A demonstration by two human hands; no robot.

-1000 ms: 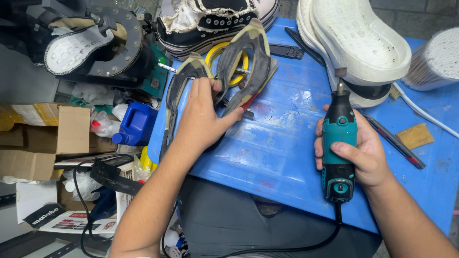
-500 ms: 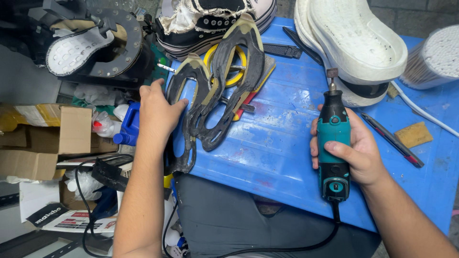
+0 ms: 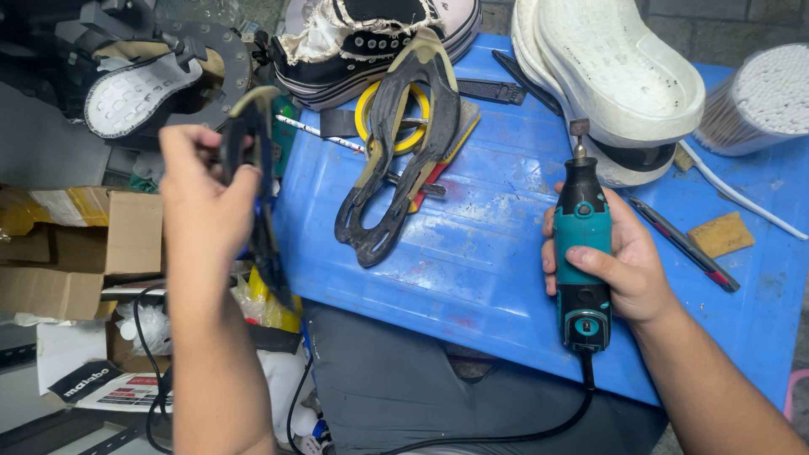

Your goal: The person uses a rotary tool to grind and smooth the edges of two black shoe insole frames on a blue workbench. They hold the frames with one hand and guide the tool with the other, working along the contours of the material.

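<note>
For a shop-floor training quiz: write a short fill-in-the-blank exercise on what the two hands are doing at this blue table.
1. The right hand holds a teal and black ____ tool, its cord hanging off the table.
2. The left hand lifts a dark sole piece off the table's ____ edge.
3. A second dark sole piece lies over a roll of ____ tape.

Missing words: rotary; left; yellow

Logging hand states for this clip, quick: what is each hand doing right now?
Left hand: closed on a dark rubber sole piece, lifted off the blue table.
Right hand: closed around a teal rotary tool, tip pointing away.
</note>
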